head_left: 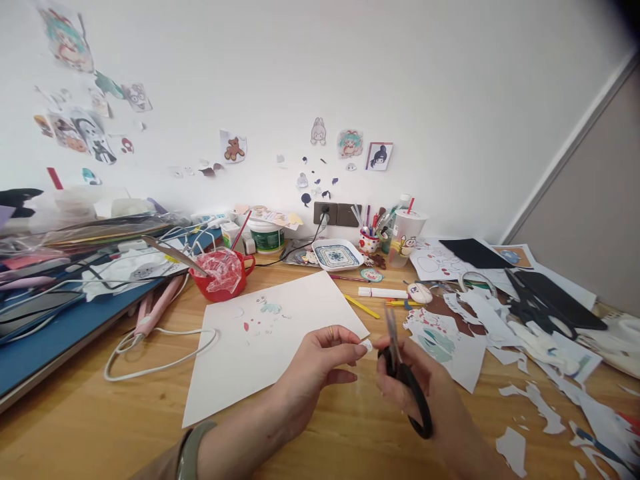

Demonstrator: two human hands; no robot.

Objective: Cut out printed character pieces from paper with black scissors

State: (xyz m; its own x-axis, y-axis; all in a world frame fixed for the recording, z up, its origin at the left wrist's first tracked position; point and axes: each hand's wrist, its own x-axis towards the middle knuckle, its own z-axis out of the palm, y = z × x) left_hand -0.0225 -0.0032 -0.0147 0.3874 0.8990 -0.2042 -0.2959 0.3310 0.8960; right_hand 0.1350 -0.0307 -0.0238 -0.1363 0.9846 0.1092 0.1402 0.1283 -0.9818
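Between thumb and fingertips, my left hand (320,367) pinches a tiny white paper piece (367,345). My right hand (425,380) is wrapped round black-handled scissors (393,337), whose blades point up and away from me, just right of the paper piece. Whether the blades are apart is hard to tell. Under and beyond my left hand lies a large white sheet (235,373) with several small coloured cut-outs (270,307) scattered on it. Right of the scissors is a cut paper sheet (445,343) with a teal printed shape.
A red cup (220,283) with crumpled plastic stands behind the sheet, near a pink curling iron (159,307) and its white cord. A patterned dish (337,255), a marker (383,293) and a plastic drink cup (405,240) are farther back. Paper scraps (535,403) and larger black scissors (537,303) lie right.
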